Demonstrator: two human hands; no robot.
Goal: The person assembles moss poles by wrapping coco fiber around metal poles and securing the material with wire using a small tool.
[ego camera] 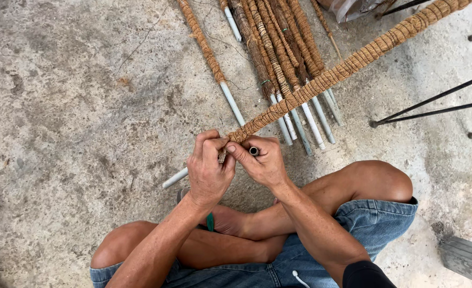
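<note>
Two hands, left hand (208, 169) and right hand (262, 160), pinch one wrapped pole (348, 65); about eight poles (278, 48) on concrete floor (76, 106).

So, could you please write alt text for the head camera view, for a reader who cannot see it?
A seated person's left hand and right hand grip the end of a fibre-wrapped pole above crossed legs. More wrapped poles lie on the concrete floor.
</note>
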